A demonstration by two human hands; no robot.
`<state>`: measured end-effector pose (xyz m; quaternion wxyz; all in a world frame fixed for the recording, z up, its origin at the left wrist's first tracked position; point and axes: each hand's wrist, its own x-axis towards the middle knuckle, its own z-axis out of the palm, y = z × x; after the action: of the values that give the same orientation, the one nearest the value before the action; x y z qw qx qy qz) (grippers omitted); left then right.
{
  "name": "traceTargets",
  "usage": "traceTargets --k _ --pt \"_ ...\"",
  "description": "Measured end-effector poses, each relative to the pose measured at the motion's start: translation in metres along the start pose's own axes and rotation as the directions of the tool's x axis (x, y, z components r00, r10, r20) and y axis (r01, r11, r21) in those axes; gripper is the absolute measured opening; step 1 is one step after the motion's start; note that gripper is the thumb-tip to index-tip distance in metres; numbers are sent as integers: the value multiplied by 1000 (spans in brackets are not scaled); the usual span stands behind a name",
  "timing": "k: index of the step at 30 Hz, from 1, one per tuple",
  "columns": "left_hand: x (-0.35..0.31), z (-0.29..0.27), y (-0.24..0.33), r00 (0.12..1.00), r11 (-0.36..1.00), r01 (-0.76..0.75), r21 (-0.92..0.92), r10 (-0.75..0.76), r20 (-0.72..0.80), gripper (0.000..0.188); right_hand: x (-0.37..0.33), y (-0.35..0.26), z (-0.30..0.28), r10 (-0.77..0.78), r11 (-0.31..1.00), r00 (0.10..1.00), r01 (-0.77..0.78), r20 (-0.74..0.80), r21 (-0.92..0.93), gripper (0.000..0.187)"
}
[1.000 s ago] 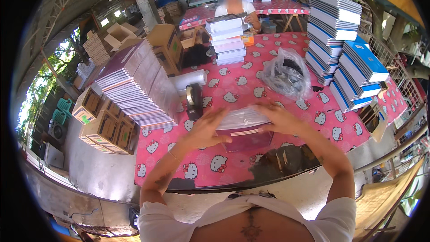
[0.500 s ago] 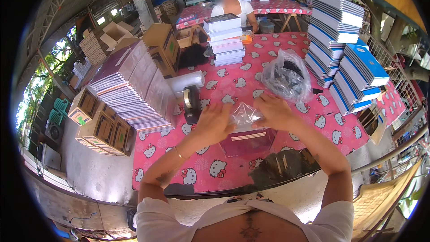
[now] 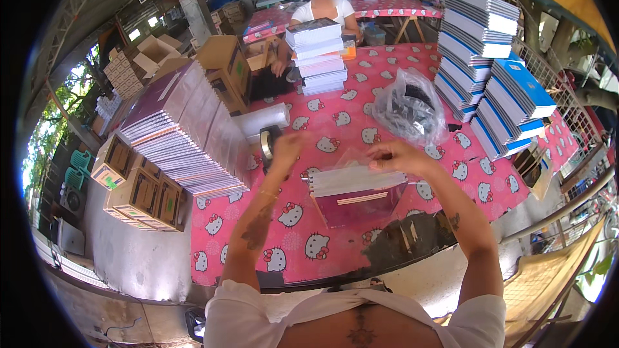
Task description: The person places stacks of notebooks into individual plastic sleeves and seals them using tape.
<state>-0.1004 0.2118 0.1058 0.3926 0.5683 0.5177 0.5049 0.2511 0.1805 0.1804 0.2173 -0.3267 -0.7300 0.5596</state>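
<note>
Several half-open fingers (image 3: 382,149) of the right hand (image 3: 403,156) curl at clear film (image 3: 351,158) atop a purple notebook bundle (image 3: 342,211) on a pink table (image 3: 335,265) — any grip unclear. Beside a tape dispenser (image 3: 265,144), the left hand (image 3: 287,152) blurs — opening and hold indiscernible.

An open-sided workshop for paper goods: stacked spiral-bound notebooks (image 3: 184,132) on a long worktable (image 3: 361,80), probably a tape dispenser (image 3: 266,146), corrugated cartons (image 3: 145,196) on concrete flooring (image 3: 145,264), metal roof trusses (image 3: 87,9), foliage (image 3: 77,84) beyond.
</note>
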Motion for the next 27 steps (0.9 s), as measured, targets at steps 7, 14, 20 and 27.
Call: traceTargets --k 7,14,20,27 --pt "-46 -106 -122 845 854 433 -287 -496 -199 27 -7 -2 5 14 1000 997 -15 -76 -22 44" --pt "-77 -33 -121 763 784 59 -617 -434 -479 18 -14 -4 -1 53 996 992 -61 -110 -69 47" --pt "-51 -101 -105 931 326 257 910 168 -323 18 -7 3 6 32 997 994 -38 -100 -65 45" --pt "0 28 166 656 651 -664 367 272 705 28 -6 -1 4 24 991 992 -40 -124 -125 45"
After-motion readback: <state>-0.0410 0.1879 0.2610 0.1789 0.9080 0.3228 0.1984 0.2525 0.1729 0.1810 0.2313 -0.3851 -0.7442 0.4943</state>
